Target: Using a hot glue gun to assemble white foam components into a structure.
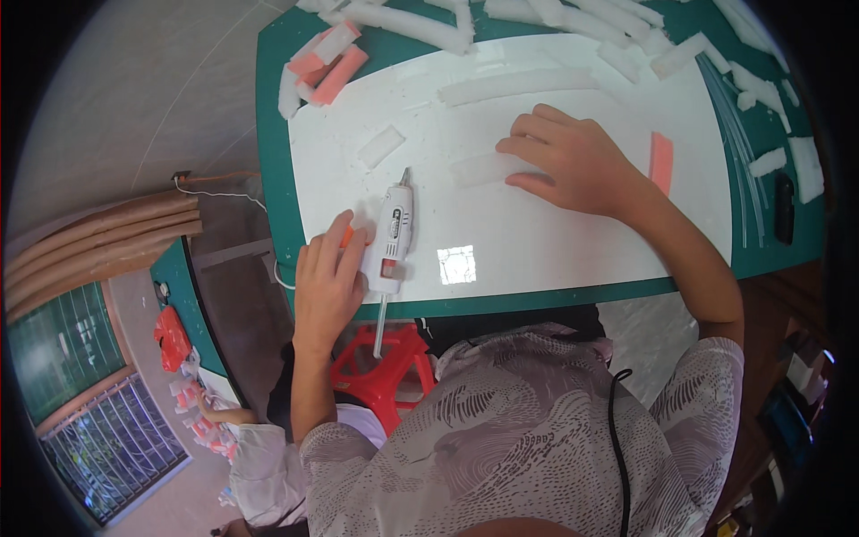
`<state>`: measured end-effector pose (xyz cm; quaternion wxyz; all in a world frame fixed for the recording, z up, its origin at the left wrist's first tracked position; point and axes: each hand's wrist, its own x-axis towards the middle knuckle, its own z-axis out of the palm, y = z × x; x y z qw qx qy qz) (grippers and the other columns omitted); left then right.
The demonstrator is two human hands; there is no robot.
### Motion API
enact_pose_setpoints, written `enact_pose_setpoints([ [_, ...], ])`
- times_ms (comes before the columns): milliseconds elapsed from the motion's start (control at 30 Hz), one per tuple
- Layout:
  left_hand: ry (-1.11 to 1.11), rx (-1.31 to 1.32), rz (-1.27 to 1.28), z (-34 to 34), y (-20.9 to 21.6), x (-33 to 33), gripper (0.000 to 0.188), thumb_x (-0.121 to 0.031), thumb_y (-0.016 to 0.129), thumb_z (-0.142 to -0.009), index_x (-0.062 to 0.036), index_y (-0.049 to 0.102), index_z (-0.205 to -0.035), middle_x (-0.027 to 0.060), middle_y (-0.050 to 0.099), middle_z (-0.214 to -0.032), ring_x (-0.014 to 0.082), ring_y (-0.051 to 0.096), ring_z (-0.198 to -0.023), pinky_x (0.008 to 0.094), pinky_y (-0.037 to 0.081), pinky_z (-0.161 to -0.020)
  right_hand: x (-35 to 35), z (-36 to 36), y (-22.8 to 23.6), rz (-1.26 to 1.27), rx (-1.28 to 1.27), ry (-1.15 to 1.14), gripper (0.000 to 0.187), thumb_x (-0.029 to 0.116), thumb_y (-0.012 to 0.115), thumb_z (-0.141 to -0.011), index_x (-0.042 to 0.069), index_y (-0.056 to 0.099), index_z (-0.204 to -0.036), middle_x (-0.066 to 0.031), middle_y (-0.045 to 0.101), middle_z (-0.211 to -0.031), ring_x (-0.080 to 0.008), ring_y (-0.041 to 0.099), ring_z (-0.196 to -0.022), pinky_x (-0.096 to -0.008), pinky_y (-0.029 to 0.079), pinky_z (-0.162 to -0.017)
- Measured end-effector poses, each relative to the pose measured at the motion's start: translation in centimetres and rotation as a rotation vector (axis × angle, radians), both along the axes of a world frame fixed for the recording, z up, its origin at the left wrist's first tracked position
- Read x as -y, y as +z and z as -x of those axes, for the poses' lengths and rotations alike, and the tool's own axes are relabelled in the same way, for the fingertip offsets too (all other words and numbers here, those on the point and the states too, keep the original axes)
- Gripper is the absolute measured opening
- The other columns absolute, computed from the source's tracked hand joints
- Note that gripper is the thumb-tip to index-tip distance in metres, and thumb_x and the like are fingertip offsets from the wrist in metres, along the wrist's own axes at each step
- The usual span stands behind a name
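Observation:
My left hand (331,277) is closed around the handle of a white hot glue gun (394,224) at the left front of a white board. Its orange trigger (347,237) shows by the fingers, and the nozzle points away from me. A clear glue stick (381,327) sticks out of its back end, past the table edge. Right of the gun, a thin white foam strip (479,170) lies flat on the board. My right hand (573,161) has its curled fingers and thumb on either side of the strip's right end, which they partly hide.
The white board (537,242) covers much of a green table (277,179). A short foam piece (382,146) and a long foam strip (519,85) lie on it. Pink pieces (340,76) and white foam crowd the far edge. Clear sticks (738,152) lie right. A red stool (385,367) stands below.

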<state>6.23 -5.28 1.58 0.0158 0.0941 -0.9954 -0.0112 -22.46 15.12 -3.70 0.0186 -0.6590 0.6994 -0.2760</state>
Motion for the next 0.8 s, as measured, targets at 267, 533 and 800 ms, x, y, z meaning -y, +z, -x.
enact_pose_setpoints([
  [267,0.18,-0.306,-0.473,-0.1,-1.7,-2.2,0.033,0.001,0.065,-0.075,-0.0001,0.065,-0.108,0.0172,0.069,-0.111,0.0303,0.069,-0.098,0.0348,0.052,-0.088,-0.1,-0.3,-0.3,-0.002,0.001,0.021,0.03,0.025,0.077,-0.078,0.01,0.066,-0.102,-0.0021,0.061,-0.098,-0.0189,0.058,-0.092,-0.0304,0.052,-0.065],
  [533,0.194,-0.231,-0.541,0.9,-2.7,-2.8,0.031,-0.002,0.066,-0.076,-0.0004,0.063,-0.106,0.0163,0.068,-0.108,0.03,0.069,-0.092,0.0338,0.053,-0.082,0.0,-0.5,-0.4,-0.034,-0.014,0.012,0.026,0.03,0.073,-0.082,0.01,0.065,-0.097,0.001,0.059,-0.099,-0.0166,0.057,-0.098,-0.0295,0.053,-0.067],
  [800,0.248,-0.184,-0.547,1.2,-2.6,-3.0,0.029,-0.005,0.065,-0.077,-0.0007,0.061,-0.105,0.0166,0.067,-0.105,0.0316,0.069,-0.091,0.0346,0.053,-0.08,0.0,-0.1,-0.5,-0.022,-0.016,0.027,0.026,0.03,0.073,-0.082,0.01,0.065,-0.098,0.0014,0.059,-0.099,-0.0169,0.057,-0.097,-0.0296,0.053,-0.068],
])
